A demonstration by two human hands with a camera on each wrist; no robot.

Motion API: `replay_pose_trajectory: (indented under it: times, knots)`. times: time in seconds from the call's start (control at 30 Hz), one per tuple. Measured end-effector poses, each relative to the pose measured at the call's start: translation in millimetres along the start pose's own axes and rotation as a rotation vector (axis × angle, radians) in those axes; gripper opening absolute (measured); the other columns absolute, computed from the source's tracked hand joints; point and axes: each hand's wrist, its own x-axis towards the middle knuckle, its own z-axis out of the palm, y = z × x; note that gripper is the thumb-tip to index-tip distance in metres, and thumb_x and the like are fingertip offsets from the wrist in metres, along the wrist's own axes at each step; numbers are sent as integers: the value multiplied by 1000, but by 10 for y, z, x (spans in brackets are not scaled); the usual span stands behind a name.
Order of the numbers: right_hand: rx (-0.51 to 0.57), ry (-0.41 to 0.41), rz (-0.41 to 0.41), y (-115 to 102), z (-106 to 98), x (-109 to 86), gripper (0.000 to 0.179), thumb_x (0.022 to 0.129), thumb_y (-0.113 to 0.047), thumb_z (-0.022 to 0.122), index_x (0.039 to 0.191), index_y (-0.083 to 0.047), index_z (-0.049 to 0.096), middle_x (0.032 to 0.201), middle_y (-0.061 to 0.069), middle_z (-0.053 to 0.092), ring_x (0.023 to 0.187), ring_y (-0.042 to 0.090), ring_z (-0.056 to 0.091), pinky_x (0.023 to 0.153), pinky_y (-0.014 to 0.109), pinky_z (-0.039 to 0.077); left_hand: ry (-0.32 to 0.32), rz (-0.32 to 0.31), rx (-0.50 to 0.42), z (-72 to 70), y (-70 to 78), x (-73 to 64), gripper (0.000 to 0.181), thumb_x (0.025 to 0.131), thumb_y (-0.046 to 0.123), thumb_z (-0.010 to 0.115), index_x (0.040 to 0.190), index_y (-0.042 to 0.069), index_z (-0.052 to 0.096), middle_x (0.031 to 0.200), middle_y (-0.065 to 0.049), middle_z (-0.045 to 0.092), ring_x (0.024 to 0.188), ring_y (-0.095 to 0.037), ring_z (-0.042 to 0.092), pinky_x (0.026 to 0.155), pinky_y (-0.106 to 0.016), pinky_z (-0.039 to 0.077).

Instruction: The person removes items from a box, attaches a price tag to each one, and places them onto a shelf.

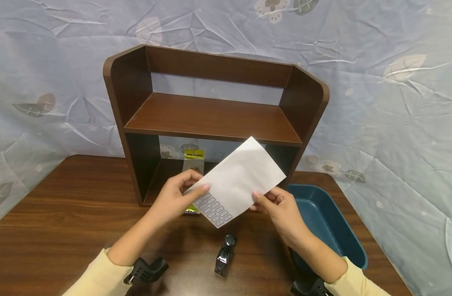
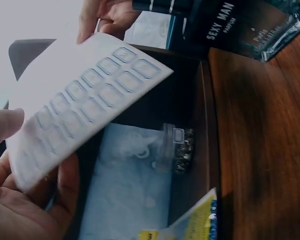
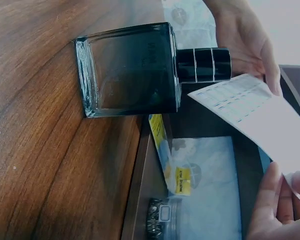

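Note:
A white sheet of stickers [image 1: 242, 174] is held up in front of the wooden shelf, with rows of small dark-outlined rounded rectangles at its lower left end. My left hand [image 1: 176, 197] pinches that printed end, thumb on top and fingers underneath. On the lower right edge, my right hand [image 1: 283, 211] pinches the sheet between thumb and fingers. Below the sheet a dark glass perfume bottle [image 1: 223, 257] stands on the table; the left wrist view shows "SEXY MAN" lettering on it.
Behind the sheet stands a two-level brown shelf [image 1: 211, 117]. Its lower level holds a yellow-topped packet [image 1: 194, 161], partly hidden, and a small clear jar [image 3: 162, 220] bearing an outlined label. A blue tray [image 1: 327, 218] lies at the table's right.

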Motion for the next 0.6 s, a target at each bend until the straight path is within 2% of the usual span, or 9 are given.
replay_pose_trajectory:
  times: [0.13, 0.27, 0.37, 0.47, 0.6]
  knots:
    - [81, -15, 29, 10, -25, 15, 31, 104, -11, 64, 129, 7, 59, 107, -7, 78, 98, 10, 75, 89, 27, 64, 11, -64, -84, -42, -74, 2, 19, 99, 10, 71, 107, -7, 66, 100, -19, 78, 81, -12, 77, 70, -31, 65]
    - [129, -16, 67, 3, -15, 26, 31, 105, -14, 63, 129, 4, 59, 110, -6, 78, 100, 10, 74, 92, 26, 63, 27, -127, -204, -43, -113, -12, 25, 101, 11, 69, 115, -9, 63, 95, 1, 79, 84, -10, 76, 74, -28, 64]
    - [172, 4, 120, -3, 17, 33, 27, 106, -14, 63, 126, 3, 59, 108, -4, 75, 98, 9, 73, 93, 25, 62, 31, -166, -310, -15, -106, -32, 32, 102, 10, 66, 126, -10, 60, 96, 10, 78, 89, -10, 77, 80, -27, 64]
    - [227, 22, 171, -2, 57, 39, 22, 106, -13, 61, 123, 2, 60, 107, -3, 72, 97, 9, 72, 96, 25, 61, 40, -198, -371, 21, -91, -49, 38, 103, 9, 64, 134, -11, 57, 100, 10, 79, 93, -9, 77, 84, -27, 63]
    - [278, 35, 217, 21, 92, 39, 17, 106, -11, 60, 119, 0, 60, 105, -1, 72, 98, 10, 72, 98, 27, 61, 44, -202, -344, 59, -77, -67, 38, 103, 11, 64, 133, -13, 58, 104, 3, 80, 93, -8, 77, 85, -26, 63]
